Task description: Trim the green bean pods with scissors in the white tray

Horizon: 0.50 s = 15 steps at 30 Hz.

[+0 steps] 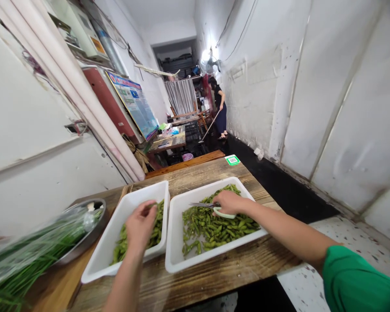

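Pods (229, 234), slender, green (some yellowish), pale-handled scissors (205, 205), grey-bladed

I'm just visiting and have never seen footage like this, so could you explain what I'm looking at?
There is no robot here, only a person's bare hands. The single picture comes from a camera worn on that person's head, looking forward and down. On the wooden table sit two white trays side by side, the left tray and the right tray, both holding green pods. The right hand, above the right tray, holds scissors with pale green handles. The left hand is over the left tray, fingertips together; whether they pinch anything is unclear. Further left, long green stalks lie by a metal bowl. Another person stands in the background.
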{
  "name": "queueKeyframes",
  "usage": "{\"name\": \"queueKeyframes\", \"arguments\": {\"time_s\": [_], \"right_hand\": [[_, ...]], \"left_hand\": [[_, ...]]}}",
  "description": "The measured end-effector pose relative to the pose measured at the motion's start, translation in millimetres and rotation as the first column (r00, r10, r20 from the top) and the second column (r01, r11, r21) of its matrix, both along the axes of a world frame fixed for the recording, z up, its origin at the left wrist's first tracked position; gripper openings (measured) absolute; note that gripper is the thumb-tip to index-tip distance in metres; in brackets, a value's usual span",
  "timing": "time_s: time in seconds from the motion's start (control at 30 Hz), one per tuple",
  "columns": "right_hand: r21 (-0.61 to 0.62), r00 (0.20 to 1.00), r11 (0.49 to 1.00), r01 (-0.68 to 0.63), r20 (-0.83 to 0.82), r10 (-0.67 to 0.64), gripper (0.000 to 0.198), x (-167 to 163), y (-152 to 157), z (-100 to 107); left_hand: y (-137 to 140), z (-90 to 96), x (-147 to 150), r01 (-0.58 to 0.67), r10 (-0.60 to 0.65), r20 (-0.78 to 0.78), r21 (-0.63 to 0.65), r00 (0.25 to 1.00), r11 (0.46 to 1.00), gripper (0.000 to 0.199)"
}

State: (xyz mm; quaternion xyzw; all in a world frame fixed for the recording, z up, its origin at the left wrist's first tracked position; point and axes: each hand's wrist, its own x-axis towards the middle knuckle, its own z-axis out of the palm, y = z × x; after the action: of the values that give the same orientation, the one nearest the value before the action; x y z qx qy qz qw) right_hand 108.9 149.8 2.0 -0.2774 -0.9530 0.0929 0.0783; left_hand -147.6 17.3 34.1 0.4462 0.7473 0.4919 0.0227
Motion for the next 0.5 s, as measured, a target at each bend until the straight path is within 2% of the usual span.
{"name": "queueKeyframes", "arguments": {"time_s": [0.03, 0.07, 0.13, 0.17, 0.23, 0.27, 0.3, 0.33, 0.4, 0.43, 0.47, 0.5], "right_hand": [[0.008, 1.000, 1.000, 0.006, 0.009, -0.006, 0.041, -0.4, -0.3, 0.2], [0.012, 1.000, 1.000, 0.012, 0.014, -0.012, 0.041, -0.7, -0.5, 0.3], [0.018, 1.000, 0.999, 0.028, 0.014, -0.028, 0.040, -0.9, -0.3, 0.3], [0.022, 0.999, 0.999, 0.038, 0.012, -0.038, 0.039, -0.9, 0.0, 0.1], [0.033, 0.998, 0.998, 0.062, 0.008, -0.062, 0.038, -0.7, 0.8, -0.5], [0.037, 0.997, 0.997, 0.073, 0.006, -0.074, 0.038, -0.7, 1.2, -0.9], [0.041, 0.996, 0.996, 0.084, 0.004, -0.084, 0.038, -0.7, 1.6, -1.3], [0.044, 0.996, 0.995, 0.093, 0.003, -0.093, 0.038, -0.8, 1.9, -1.6], [0.047, 0.995, 0.994, 0.103, 0.004, -0.104, 0.039, -0.9, 2.2, -2.0], [0.048, 0.994, 0.993, 0.106, 0.006, -0.106, 0.040, -0.8, 2.2, -2.1], [0.050, 0.994, 0.993, 0.107, 0.008, -0.108, 0.039, -0.7, 2.2, -2.2], [0.051, 0.994, 0.993, 0.108, 0.008, -0.109, 0.039, -0.6, 2.2, -2.2]], "left_hand": [[-4.8, 4.2, -14.2, -0.126, 0.106, -0.209, -0.082, 0.972, 0.989, 0.029], [-8.7, 7.1, -26.5, -0.221, 0.146, -0.369, -0.168, 0.918, 0.961, 0.028], [-13.0, 8.5, -40.6, -0.326, 0.110, -0.540, -0.322, 0.835, 0.889, 0.025], [-13.2, 7.1, -40.5, -0.327, 0.069, -0.573, -0.361, 0.817, 0.874, 0.024], [-9.7, 0.8, -25.2, -0.198, -0.070, -0.578, -0.388, 0.813, 0.900, 0.026], [-6.5, -3.6, -11.3, -0.065, -0.185, -0.562, -0.394, 0.806, 0.917, 0.028], [-2.7, -8.7, 5.3, 0.084, -0.327, -0.531, -0.430, 0.782, 0.899, 0.030], [1.4, -14.3, 22.9, 0.239, -0.495, -0.477, -0.501, 0.726, 0.832, 0.030], [9.4, -26.1, 55.4, 0.441, -0.757, -0.313, -0.660, 0.574, 0.608, 0.029], [12.8, -32.3, 68.0, 0.477, -0.833, -0.220, -0.733, 0.508, 0.485, 0.028], [15.5, -38.4, 77.2, 0.476, -0.865, -0.168, -0.777, 0.473, 0.412, 0.026], [17.6, -44.3, 83.0, 0.452, -0.867, -0.149, -0.805, 0.475, 0.385, 0.022]]}}
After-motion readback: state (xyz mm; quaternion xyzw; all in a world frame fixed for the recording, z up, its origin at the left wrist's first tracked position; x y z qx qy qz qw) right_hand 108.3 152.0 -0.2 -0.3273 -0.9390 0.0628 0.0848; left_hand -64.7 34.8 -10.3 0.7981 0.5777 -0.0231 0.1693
